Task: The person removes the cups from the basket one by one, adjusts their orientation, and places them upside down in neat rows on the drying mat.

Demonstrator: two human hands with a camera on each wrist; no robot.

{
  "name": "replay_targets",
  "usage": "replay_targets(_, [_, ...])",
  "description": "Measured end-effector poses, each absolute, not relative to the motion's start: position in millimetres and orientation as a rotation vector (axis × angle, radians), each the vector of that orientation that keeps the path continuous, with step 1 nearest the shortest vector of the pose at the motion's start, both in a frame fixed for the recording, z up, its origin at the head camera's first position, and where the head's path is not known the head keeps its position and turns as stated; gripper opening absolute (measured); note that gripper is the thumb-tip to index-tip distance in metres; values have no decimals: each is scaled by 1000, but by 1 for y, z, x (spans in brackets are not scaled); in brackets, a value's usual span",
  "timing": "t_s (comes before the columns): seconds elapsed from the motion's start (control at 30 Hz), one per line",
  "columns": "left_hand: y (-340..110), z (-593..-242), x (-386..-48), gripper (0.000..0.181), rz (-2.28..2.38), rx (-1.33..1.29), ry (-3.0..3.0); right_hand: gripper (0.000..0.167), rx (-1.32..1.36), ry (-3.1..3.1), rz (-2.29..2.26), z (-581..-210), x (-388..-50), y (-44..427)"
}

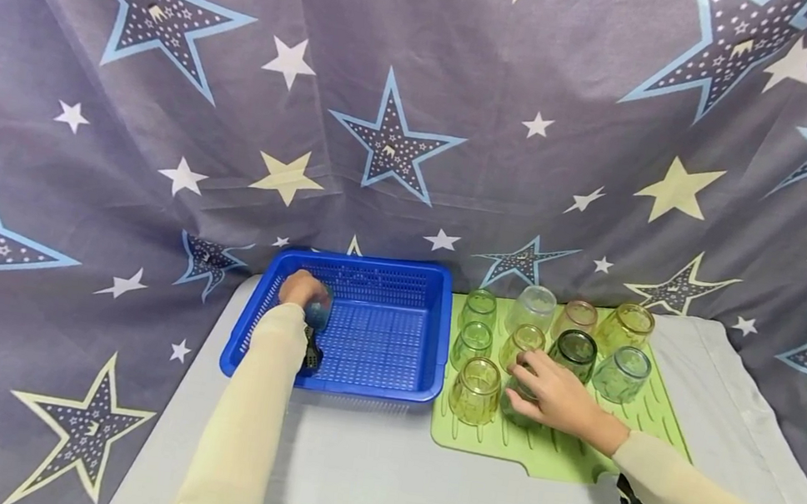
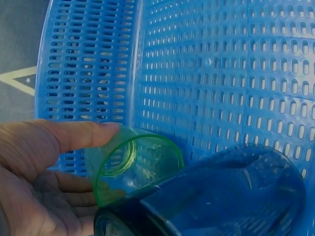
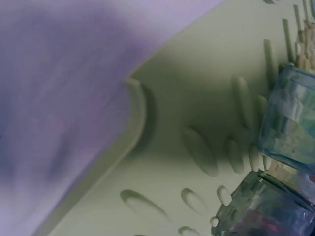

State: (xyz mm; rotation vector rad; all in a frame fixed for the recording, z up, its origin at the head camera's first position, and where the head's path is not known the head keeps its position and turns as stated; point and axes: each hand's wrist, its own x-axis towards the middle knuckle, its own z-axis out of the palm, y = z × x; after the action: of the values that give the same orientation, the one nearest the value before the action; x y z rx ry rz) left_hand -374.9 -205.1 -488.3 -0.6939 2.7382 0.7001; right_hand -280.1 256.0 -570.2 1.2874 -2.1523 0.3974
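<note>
Inside the blue plastic basket (image 1: 375, 387), my left hand (image 1: 301, 288) grips a small green glass (image 2: 140, 167), thumb along one side and fingers on the other. A dark blue glass (image 2: 221, 196) lies on its side right beside it; in the head view the blue glass (image 1: 319, 309) shows past the hand. My right hand (image 1: 558, 395) is over the green drying mat (image 1: 486, 445), fingers spread and slightly bent above a greenish glass (image 1: 515, 413) that it partly hides. A yellow glass (image 1: 474, 391) stands just left of those fingers. The right wrist view does not show the hand.
Several more glasses stand on the mat, among them a dark green glass (image 1: 574, 350), a light blue glass (image 1: 623, 373), a clear glass (image 1: 534, 308) and a pink glass (image 1: 578, 317). A white cloth (image 1: 361, 474) covers the table. Behind hangs a star-patterned curtain (image 1: 474, 168).
</note>
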Motion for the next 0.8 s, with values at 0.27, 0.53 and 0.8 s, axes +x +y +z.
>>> replay_targets(0.27, [-204, -486, -372, 60, 720, -712, 2732, 26, 1260, -2196, 400, -568, -276, 255])
replay_targets(0.53, [-202, -486, -365, 58, 721, -694, 2766, 25, 1256, -2236, 402, -568, -274, 256])
replay_targets(0.8, [-202, -493, -372, 55, 680, -731, 2783, 25, 1258, -2217, 408, -571, -276, 255])
